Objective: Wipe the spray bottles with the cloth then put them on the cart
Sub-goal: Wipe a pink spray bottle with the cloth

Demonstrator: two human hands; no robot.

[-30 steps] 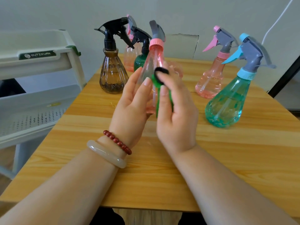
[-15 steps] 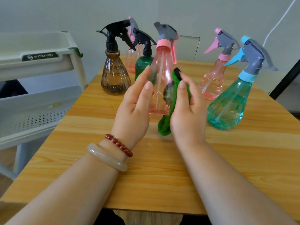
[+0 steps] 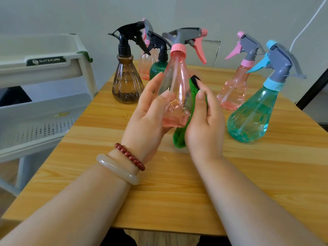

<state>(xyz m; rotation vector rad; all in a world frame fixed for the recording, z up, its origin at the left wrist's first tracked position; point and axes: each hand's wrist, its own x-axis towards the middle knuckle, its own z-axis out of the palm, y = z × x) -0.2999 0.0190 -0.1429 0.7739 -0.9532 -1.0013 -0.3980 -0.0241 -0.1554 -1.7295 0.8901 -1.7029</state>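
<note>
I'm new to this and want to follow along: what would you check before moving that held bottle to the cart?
1. Grip: left hand holds bottle: ok.
2. Pose: bottle near upright: ok.
3. Wiping: right hand presses cloth against bottle: ok.
4. Bottle wiped all round: cannot tell.
5. Place: cart stands left of table: ok.

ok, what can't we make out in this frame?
Head view only:
rear pink bottle: mostly behind trigger of brown bottle.
dark green bottle: body hidden by left hand and held pink bottle.
green cloth: largely covered by right hand.
cart: cut off at left edge.
</note>
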